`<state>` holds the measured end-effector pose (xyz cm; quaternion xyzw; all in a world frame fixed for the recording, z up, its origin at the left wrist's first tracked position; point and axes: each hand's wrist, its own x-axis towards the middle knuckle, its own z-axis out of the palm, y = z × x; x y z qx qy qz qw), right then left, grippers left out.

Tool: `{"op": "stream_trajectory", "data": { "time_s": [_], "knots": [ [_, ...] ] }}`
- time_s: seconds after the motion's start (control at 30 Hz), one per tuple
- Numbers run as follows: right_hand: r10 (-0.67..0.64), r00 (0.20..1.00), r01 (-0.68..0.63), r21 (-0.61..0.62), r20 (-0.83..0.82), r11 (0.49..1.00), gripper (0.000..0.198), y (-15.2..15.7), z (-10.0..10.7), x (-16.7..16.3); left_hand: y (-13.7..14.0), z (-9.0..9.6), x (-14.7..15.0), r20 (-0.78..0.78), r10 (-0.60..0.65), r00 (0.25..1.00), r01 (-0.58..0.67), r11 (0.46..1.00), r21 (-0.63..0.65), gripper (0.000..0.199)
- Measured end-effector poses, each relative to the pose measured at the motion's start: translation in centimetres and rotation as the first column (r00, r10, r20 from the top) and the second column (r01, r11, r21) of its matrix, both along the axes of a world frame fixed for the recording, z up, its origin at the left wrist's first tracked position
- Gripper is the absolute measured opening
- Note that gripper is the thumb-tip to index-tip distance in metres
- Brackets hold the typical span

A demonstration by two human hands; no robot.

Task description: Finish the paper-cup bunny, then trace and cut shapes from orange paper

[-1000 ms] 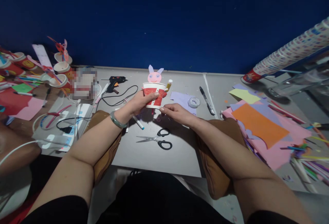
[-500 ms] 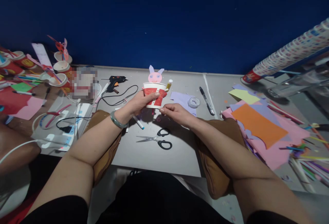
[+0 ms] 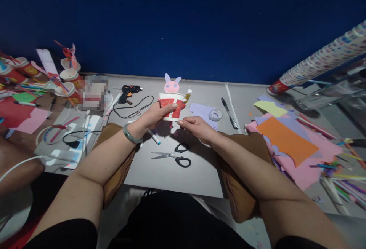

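Note:
My left hand (image 3: pixel 156 115) is wrapped round a red and white paper cup (image 3: pixel 172 100), its thumb lying across the front. A pink paper bunny head (image 3: pixel 171 86) with purple ears rises behind the cup's rim. At the cup's lower right, my right hand (image 3: pixel 194 124) is closed in a pinch; whatever lies between its fingertips is too small to make out. A glue stick or marker with a white cap (image 3: pixel 188 94) shows just right of the cup. Nearer to me on the table lie scissors (image 3: pixel 173 155), blades partly apart, and a blue-tipped marker (image 3: pixel 154 137).
A black glue gun (image 3: pixel 129 93) with its cord lies left. Purple paper (image 3: pixel 197 109), a tape roll (image 3: pixel 215 114) and a black pen (image 3: pixel 229 112) lie right. Coloured paper (image 3: pixel 288 138) and a long cup stack (image 3: pixel 320 62) are farther right. Another person's arm (image 3: pixel 17 161) is at left.
The bunny head has tilted slightly to the left with the cup. Both hands stay in nearly the same place, the right one still pinched beside the cup's base.

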<state>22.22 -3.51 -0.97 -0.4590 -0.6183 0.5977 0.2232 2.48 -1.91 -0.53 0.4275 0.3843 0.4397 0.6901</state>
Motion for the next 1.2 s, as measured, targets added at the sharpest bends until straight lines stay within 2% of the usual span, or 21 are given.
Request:
{"op": "stream_trajectory", "data": {
  "time_s": [0.17,0.27,0.33,0.43,0.5,0.57,0.67,0.77,0.87,1.0,1.1,1.2],
  "knots": [
    [-0.042,0.999,0.042,0.004,0.002,0.999,0.062,0.0,-0.4,-0.2,-0.2,0.1,0.0,0.027,0.015,1.0,-0.015,1.0,-0.005,0.053],
    [-0.031,0.999,0.029,0.059,0.04,0.998,0.061,0.3,-0.7,0.1,-0.2,0.2,-0.1,0.071,0.023,0.997,-0.022,1.0,-0.016,0.051],
    [0.006,0.997,-0.014,0.104,0.075,0.994,0.06,0.6,-0.8,0.4,0.0,0.1,-0.2,0.084,0.066,0.994,-0.063,0.997,-0.042,0.049],
    [0.137,0.974,-0.17,0.18,0.181,0.969,0.055,1.0,-0.6,1.0,0.6,-0.1,-0.5,0.082,0.155,0.984,-0.146,0.983,-0.108,0.046],
    [0.155,0.93,-0.254,0.276,0.334,0.927,0.046,1.1,-0.4,1.4,1.0,-0.3,-0.7,0.089,0.184,0.979,-0.172,0.976,-0.131,0.046],
    [0.104,0.866,-0.311,0.364,0.489,0.878,0.039,1.2,-0.1,1.7,1.2,-0.4,-0.9,0.093,0.195,0.976,-0.184,0.976,-0.113,0.046],
    [0.059,0.763,-0.392,0.388,0.644,0.834,0.038,1.5,0.3,2.0,1.2,-0.4,-1.1,0.059,0.195,0.979,-0.194,0.981,-0.012,0.048],
    [-0.035,0.626,-0.413,0.369,0.779,0.833,0.041,1.9,0.5,2.1,1.3,-0.5,-1.4,-0.034,0.195,0.98,-0.193,0.98,0.048,0.051],
    [-0.126,0.495,-0.384,0.347,0.859,0.856,0.046,2.5,0.4,2.4,1.5,-0.8,-1.7,-0.11,0.2,0.974,-0.194,0.979,0.059,0.05],
    [-0.13,0.439,-0.377,0.314,0.889,0.871,0.053,2.9,0.2,2.8,2.0,-1.5,-1.8,-0.178,0.191,0.965,-0.179,0.981,0.079,0.052],
    [-0.106,0.393,-0.414,0.279,0.913,0.867,0.042,2.8,0.2,3.0,2.3,-2.0,-1.8,-0.21,0.217,0.953,-0.194,0.973,0.126,0.053],
    [-0.073,0.353,-0.452,0.238,0.933,0.86,0.037,2.6,0.2,3.0,2.4,-2.3,-1.7,-0.24,0.196,0.951,-0.159,0.973,0.166,0.053]
  ]
}}
